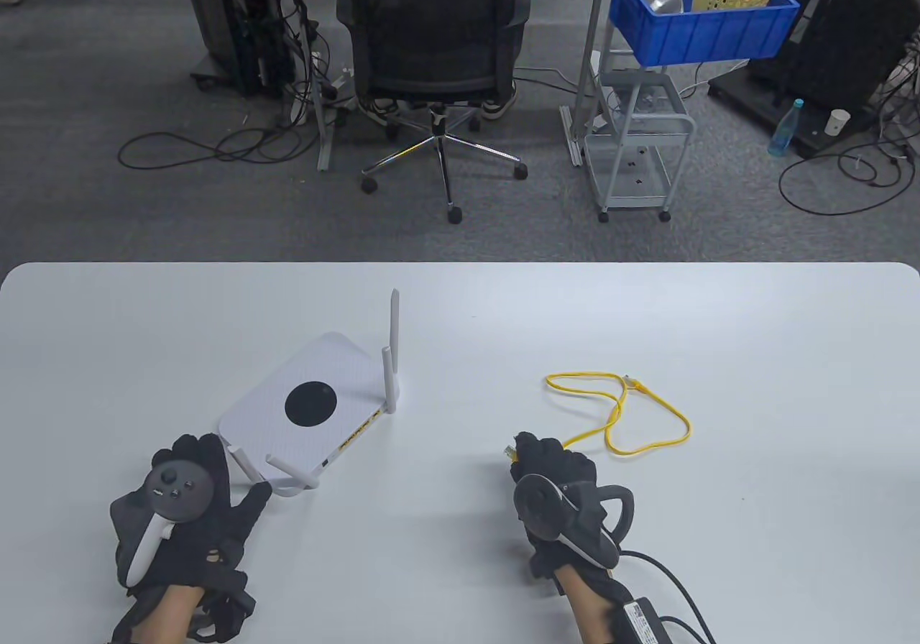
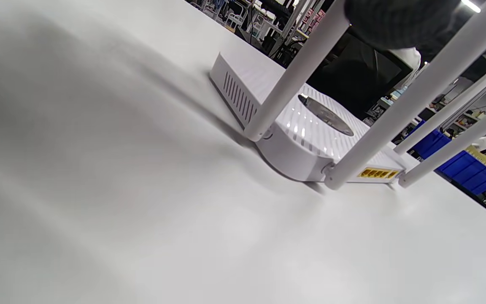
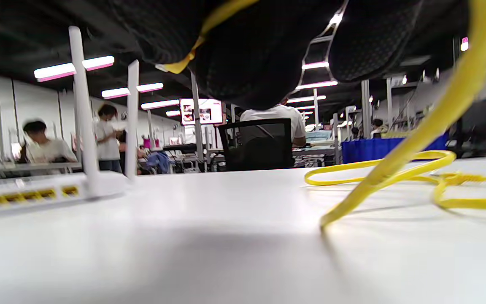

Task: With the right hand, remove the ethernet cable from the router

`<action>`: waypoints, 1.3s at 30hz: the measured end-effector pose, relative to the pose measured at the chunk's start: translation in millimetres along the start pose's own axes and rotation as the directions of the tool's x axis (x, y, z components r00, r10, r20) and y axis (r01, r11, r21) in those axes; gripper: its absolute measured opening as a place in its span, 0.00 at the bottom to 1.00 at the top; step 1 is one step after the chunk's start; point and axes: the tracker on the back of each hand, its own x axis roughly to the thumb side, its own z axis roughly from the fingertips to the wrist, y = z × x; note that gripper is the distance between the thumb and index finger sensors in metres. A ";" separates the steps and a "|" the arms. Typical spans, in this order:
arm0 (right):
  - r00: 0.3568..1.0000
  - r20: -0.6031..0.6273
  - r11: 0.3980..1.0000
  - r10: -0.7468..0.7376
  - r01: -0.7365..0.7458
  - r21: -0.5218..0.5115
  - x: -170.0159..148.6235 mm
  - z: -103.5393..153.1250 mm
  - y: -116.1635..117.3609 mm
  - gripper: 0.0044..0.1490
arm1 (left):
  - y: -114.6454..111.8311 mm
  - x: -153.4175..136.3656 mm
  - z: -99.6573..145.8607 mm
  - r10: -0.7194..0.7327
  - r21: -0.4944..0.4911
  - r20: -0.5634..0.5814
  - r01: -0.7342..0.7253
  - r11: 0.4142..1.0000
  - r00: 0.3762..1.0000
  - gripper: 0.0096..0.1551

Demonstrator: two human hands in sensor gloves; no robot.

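A white router (image 1: pixel 302 407) with a black disc on top and several white antennas lies on the white table (image 1: pixel 647 313), left of centre. Its yellow ports (image 2: pixel 378 173) face the front right and hold no plug; they also show in the right wrist view (image 3: pixel 32 196). My left hand (image 1: pixel 188 500) rests at the router's near corner, fingers touching the folded antennas. My right hand (image 1: pixel 550 471) is well right of the router and holds the plug end (image 1: pixel 512 451) of the yellow ethernet cable (image 1: pixel 647 414). The cable loops on the table behind that hand (image 3: pixel 399 169).
Beyond the table's far edge stand a black office chair (image 1: pixel 438 40), a wheeled metal cart (image 1: pixel 636 148) and a blue bin (image 1: pixel 704 19) with a yellow basket. Black cables lie on the carpet.
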 end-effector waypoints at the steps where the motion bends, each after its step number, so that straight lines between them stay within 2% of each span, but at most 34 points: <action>1: 1.000 -0.005 1.000 0.010 -0.010 0.008 -0.9 -0.7 2.3 0.33 | -0.5 0.7 0.8 -0.018 0.008 0.001 0.018 1.000 1.000 0.55; 9: 0.996 -0.022 0.992 0.090 -0.088 0.086 -3.6 -4.1 15.7 0.31 | -3.6 15.1 7.0 -0.106 0.047 0.058 0.103 0.994 0.993 0.56; 19: 0.981 0.022 0.961 0.190 -0.191 0.200 4.8 -6.8 30.8 0.30 | -3.8 15.9 8.2 -0.096 0.041 0.069 0.093 0.995 0.993 0.57; 27: 0.978 0.024 0.955 0.209 -0.209 0.210 6.5 -6.6 31.6 0.31 | -6.1 17.2 7.9 -0.116 0.031 0.068 0.114 0.993 0.991 0.57; 39: 0.968 0.037 0.928 0.246 -0.247 0.281 10.6 -7.3 38.8 0.31 | -7.6 18.9 8.7 -0.119 0.009 0.066 0.119 0.993 0.991 0.57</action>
